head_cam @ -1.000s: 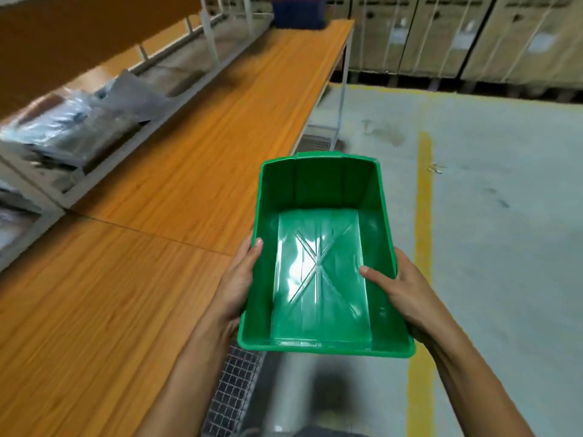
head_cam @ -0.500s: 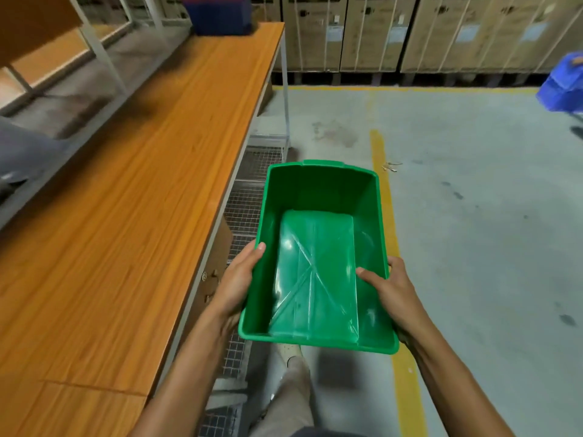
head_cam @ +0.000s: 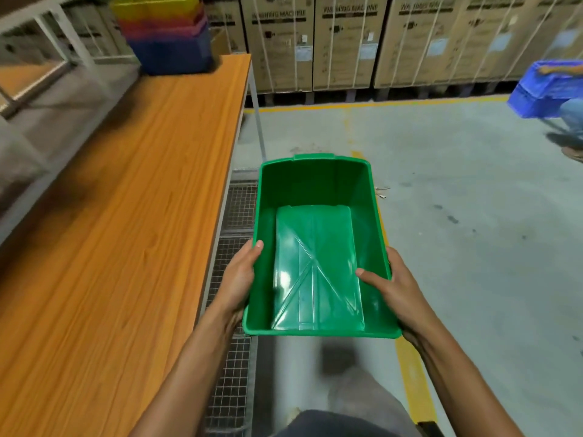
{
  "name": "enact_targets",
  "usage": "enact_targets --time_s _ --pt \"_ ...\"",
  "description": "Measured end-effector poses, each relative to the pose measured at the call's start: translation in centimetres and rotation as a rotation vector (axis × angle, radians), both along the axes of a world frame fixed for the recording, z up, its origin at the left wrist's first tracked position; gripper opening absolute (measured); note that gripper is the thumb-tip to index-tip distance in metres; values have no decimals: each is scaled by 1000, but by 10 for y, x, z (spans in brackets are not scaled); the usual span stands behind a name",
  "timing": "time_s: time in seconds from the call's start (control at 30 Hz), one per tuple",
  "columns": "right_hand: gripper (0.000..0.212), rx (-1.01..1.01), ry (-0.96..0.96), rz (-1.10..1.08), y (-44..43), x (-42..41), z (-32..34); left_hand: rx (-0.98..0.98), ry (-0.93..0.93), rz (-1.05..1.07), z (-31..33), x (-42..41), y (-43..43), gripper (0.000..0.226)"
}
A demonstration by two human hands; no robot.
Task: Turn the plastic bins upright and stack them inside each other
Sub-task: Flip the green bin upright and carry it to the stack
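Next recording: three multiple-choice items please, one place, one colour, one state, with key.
1. Where is the stack of nested plastic bins?
A. on the floor
B. at the orange wooden table's far end
C. on the cardboard boxes

2. The stack's topmost bin is:
A. yellow
B. green
C. black

3. The green rectangular plastic bin is held:
A. upside down
B. on its side
C. upright, between left hand and right hand

B: it stands on the tabletop's far end.
A: a yellow rim tops it.
C: its empty inside faces up, a thumb over each side.
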State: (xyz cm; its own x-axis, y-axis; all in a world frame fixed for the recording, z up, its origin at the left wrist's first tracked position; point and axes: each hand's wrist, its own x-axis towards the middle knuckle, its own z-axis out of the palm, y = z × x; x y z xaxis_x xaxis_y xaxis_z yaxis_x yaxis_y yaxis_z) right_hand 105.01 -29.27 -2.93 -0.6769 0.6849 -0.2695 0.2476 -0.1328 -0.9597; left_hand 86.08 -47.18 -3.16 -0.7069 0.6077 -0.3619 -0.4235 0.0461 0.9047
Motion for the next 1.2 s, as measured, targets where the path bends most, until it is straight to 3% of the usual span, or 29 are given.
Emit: enact_targets --time_s 0.53,0.87,1.2 --pt "55 -3 108 55 299 -249 -1 -13 72 69 13 -233 289 33" --pt "55 33 21 123 441 -397 -5 -43 68 118 6 -372 423 31" --pt "59 122 -1 214 562 -625 -16 -38 62 205 -19 -584 535 31"
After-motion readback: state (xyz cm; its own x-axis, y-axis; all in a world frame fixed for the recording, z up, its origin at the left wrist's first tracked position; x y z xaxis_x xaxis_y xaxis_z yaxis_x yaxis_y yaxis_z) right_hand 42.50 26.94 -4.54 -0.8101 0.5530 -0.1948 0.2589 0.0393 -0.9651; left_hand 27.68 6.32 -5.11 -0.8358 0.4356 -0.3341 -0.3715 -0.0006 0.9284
